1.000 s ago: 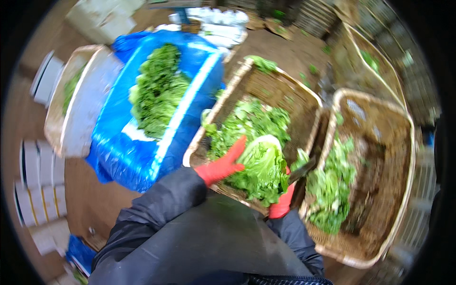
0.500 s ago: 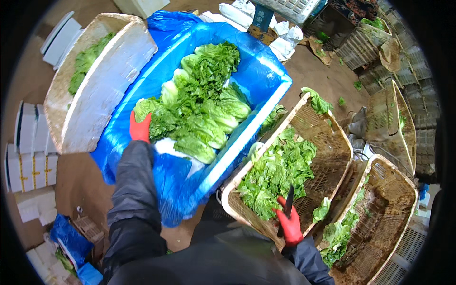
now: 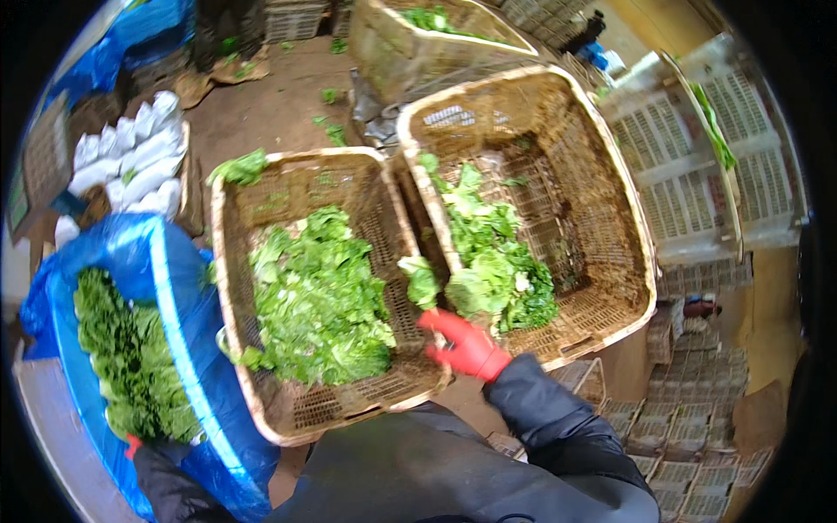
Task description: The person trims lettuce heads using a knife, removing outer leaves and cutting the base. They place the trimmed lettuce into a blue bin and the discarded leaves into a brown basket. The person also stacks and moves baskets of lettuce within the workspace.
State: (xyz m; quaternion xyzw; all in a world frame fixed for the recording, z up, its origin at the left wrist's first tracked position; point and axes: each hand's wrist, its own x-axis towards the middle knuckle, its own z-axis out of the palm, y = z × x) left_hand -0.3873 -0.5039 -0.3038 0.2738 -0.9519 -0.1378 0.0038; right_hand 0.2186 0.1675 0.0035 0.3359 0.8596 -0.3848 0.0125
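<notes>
My left hand (image 3: 133, 446), in a red glove, touches the near end of the green lettuce heads (image 3: 144, 366) in the blue-lined box (image 3: 166, 288) at the left. Its fingers are mostly hidden behind the dark sleeve. My right hand (image 3: 466, 345), also red-gloved, is partly closed at the near right corner of the left plastic crate (image 3: 323, 431). The knife seen earlier does not show clearly in it now. Loose lettuce leaves (image 3: 323, 301) lie in this crate. A single leaf (image 3: 420, 281) hangs on its right side, just beyond my right fingers.
To the right stands a second dirty crate (image 3: 641, 253) with leaves (image 3: 493, 261) along its left side. Another crate (image 3: 375, 52) is behind it. White filled bags (image 3: 144, 157) lie at the far left. Stacked crates (image 3: 697, 340) line the right.
My view has swung to the right, so the blue-lined box now sits at the left edge and the crates in the middle. The knife no longer shows clearly in my right hand.
</notes>
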